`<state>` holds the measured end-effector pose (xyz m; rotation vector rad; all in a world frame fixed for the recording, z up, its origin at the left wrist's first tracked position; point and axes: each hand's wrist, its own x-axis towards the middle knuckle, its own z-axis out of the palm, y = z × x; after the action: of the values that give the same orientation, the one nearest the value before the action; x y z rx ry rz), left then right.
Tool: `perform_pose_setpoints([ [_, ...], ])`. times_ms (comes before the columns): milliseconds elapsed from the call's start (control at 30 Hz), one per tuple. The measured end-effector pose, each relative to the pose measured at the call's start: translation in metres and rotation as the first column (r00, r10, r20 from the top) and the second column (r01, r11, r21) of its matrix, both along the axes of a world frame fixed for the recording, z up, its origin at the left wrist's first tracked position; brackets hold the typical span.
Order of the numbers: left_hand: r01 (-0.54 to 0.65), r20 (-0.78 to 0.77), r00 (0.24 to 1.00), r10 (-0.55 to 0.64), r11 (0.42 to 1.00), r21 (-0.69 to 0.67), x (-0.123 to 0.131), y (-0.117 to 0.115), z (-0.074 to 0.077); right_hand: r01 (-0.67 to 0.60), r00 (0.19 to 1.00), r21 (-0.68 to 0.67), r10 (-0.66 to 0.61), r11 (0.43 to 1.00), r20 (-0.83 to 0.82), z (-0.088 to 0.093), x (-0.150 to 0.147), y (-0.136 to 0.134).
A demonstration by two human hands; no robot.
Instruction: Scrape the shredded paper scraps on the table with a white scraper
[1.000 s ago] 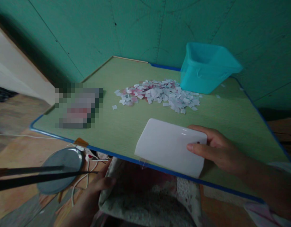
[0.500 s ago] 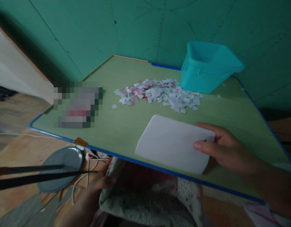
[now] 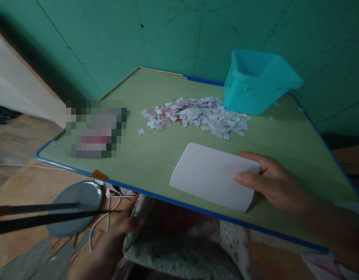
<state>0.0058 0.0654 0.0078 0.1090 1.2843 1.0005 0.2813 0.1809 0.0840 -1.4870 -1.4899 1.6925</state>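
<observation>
My right hand (image 3: 273, 186) pinches the right end of a white card (image 3: 208, 175), thumb on top, holding it low over the green table (image 3: 156, 155) near the front edge. Behind it lies a pile of several small white and pink paper scraps (image 3: 197, 116). A teal plastic bin (image 3: 258, 83) stands at the back right, just beyond the pile. My left hand (image 3: 118, 233) is below the table's edge, with its fingers closed on the rim of a patterned cushion (image 3: 182, 252).
A blurred-out flat object (image 3: 94, 128) lies at the table's left. On the floor to the left are a round grey metal base (image 3: 76, 208), white cables (image 3: 103, 221) and dark thin rods (image 3: 36, 217). Green walls close in behind the table.
The white card has tilted flatter and shifted slightly right and back with my right hand. My left hand has stayed on the cushion.
</observation>
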Motion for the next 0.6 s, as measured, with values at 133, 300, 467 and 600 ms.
perform_pose_setpoints([
  [133, 0.071, -0.035, 0.997, -0.068, 0.994, 0.083, -0.002, -0.003, -0.004, -0.014, 1.0, -0.06, 0.014, 0.998, -0.014, 0.002, -0.001, -0.004],
  [300, 0.097, -0.044, 0.995, -0.093, 0.988, 0.122, -0.007, -0.009, -0.015, -0.05, 0.997, -0.033, 0.048, 0.998, -0.063, 0.004, -0.005, -0.005],
  [467, 0.063, -0.033, 0.998, -0.061, 0.995, 0.075, -0.005, -0.009, -0.019, -0.06, 0.995, -0.028, 0.057, 0.998, -0.077, 0.004, -0.006, -0.005],
  [600, 0.067, 0.008, 0.998, -0.069, 0.992, 0.111, -0.001, -0.004, -0.012, -0.063, 0.995, -0.088, 0.055, 0.994, -0.084, 0.006, -0.007, -0.007],
])
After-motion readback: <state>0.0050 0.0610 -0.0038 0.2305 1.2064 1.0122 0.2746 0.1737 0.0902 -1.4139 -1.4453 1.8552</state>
